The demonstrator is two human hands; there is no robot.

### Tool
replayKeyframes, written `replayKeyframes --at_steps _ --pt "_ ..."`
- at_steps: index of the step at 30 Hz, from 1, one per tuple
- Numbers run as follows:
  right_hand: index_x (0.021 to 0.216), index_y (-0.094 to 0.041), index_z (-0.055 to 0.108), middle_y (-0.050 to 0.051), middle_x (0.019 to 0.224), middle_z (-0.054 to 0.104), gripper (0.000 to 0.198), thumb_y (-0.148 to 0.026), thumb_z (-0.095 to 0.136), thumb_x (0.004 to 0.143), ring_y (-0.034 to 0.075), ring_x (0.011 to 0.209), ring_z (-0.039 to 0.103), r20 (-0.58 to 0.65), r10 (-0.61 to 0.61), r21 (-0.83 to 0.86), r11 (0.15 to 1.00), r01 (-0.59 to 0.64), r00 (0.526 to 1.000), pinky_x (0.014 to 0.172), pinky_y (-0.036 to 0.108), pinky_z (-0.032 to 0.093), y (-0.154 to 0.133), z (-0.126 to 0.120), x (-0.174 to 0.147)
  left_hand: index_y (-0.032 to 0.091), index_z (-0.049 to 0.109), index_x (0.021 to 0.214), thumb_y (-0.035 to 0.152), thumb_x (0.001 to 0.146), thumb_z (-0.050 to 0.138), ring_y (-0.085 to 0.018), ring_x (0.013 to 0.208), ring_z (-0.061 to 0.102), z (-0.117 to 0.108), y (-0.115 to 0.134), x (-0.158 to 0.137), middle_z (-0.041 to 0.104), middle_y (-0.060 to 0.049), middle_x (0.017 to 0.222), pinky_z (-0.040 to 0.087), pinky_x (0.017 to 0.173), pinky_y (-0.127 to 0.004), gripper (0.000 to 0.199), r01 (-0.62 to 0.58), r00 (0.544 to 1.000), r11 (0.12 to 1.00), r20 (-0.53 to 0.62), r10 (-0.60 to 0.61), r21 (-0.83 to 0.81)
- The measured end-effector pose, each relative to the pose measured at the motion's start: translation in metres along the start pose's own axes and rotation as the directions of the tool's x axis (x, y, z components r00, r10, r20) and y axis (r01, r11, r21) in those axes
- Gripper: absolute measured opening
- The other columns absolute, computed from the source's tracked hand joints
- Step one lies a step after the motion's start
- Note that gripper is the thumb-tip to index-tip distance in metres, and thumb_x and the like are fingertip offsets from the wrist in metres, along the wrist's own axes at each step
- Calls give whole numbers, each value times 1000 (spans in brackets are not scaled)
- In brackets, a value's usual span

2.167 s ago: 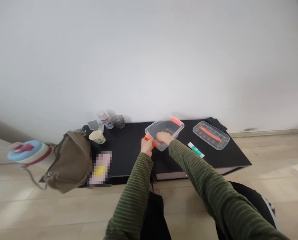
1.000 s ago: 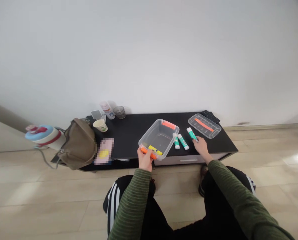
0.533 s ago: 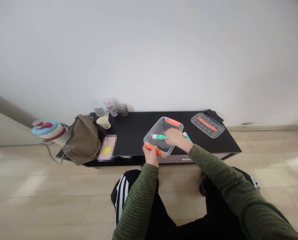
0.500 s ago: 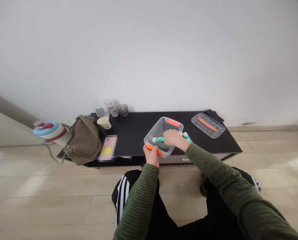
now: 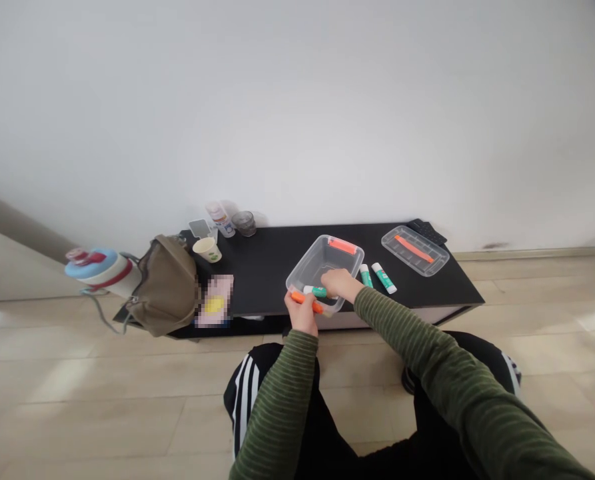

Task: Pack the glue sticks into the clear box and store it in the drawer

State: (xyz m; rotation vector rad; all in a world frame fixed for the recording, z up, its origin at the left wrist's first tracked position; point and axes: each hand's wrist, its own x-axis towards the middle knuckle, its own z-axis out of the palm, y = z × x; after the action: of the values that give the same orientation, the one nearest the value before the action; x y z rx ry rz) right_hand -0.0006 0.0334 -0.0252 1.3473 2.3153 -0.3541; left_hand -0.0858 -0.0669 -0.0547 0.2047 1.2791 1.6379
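A clear plastic box (image 5: 307,267) with orange clips stands at the front edge of the black cabinet. My left hand (image 5: 302,313) is closed on its near rim, at the orange clip (image 5: 300,298). Inside the box, my right hand (image 5: 340,285) is closed on one end of a glue stick (image 5: 316,291) with a white and green body. The glue stick lies low in the box, near its front wall, and my fingers hide its right end. Two more glue sticks, one nearer (image 5: 366,276) and one farther right (image 5: 384,278), lie on the cabinet top beside the box.
The box's clear lid (image 5: 402,252) with an orange strip lies to the right, near a dark keypad-like object (image 5: 430,232). On the left are a brown bag (image 5: 170,287), a large bottle (image 5: 104,270), a paper cup (image 5: 207,250), a spray can (image 5: 220,219) and a glass bowl (image 5: 244,223).
My right hand has moved lower and slightly left, carrying the glue stick down into the box. My left hand stays on the rim.
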Motion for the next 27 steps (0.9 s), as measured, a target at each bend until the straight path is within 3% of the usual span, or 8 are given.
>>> replayKeyframes --at_steps 4,7,9,11,13,14,20,27 --pt "110 -13 77 19 112 74 31 -19 71 80 30 106 71 -89 1 73 997 6 996 87 33 54 -1 -1 -8 23 46 111 3 61 67 -9 67 58 1 2 -1 55 2 89 48 55 -20 58 -13 1000 1000 16 13 -6" --pt "114 -21 75 12 117 74 30 -22 52 95 25 110 68 -320 31 208 977 38 947 90 31 51 8 0 -22 23 47 110 3 61 67 -9 64 57 2 3 -2 55 3 88 47 53 -19 56 -6 1000 1000 15 6 -2" --pt "120 -24 72 8 121 73 35 -25 42 101 22 115 64 -540 101 322 942 94 836 94 31 49 22 6 -34 23 47 109 3 61 66 -8 62 56 2 3 -3 54 4 87 46 52 -18 56 6 1000 1000 11 -6 2" --pt "122 -22 70 9 121 71 37 -26 39 101 22 117 60 -714 224 404 906 129 663 99 33 47 46 17 -45 24 47 109 3 61 66 -9 63 56 2 4 -3 54 4 87 45 52 -19 56 14 1000 1000 10 -14 0" --pt "117 -19 70 11 115 70 36 -26 38 100 25 114 58 -769 356 471 877 94 532 100 37 46 76 34 -54 24 46 110 3 61 66 -9 64 57 3 4 -4 54 3 89 46 52 -19 56 23 1000 1000 8 -23 0" --pt "116 -19 69 11 115 69 35 -26 40 99 25 113 57 -762 403 501 863 65 507 99 37 45 93 44 -57 24 46 110 3 61 65 -9 64 57 4 5 -5 54 3 89 46 52 -19 57 27 1000 1000 5 -27 1" --pt "124 -14 63 15 121 63 35 -26 51 93 28 118 52 -570 594 566 785 -253 568 98 37 43 164 112 -61 24 46 110 2 62 63 -10 67 58 7 5 -6 54 3 89 47 53 -19 55 37 999 999 -13 -37 -3" --pt "119 -11 65 17 112 63 34 -29 54 93 28 108 56 -491 592 509 790 -341 639 95 37 44 173 152 -54 24 47 109 3 60 64 -10 67 57 8 0 -7 54 3 89 47 53 -19 55 18 1000 999 -1 -18 -31"
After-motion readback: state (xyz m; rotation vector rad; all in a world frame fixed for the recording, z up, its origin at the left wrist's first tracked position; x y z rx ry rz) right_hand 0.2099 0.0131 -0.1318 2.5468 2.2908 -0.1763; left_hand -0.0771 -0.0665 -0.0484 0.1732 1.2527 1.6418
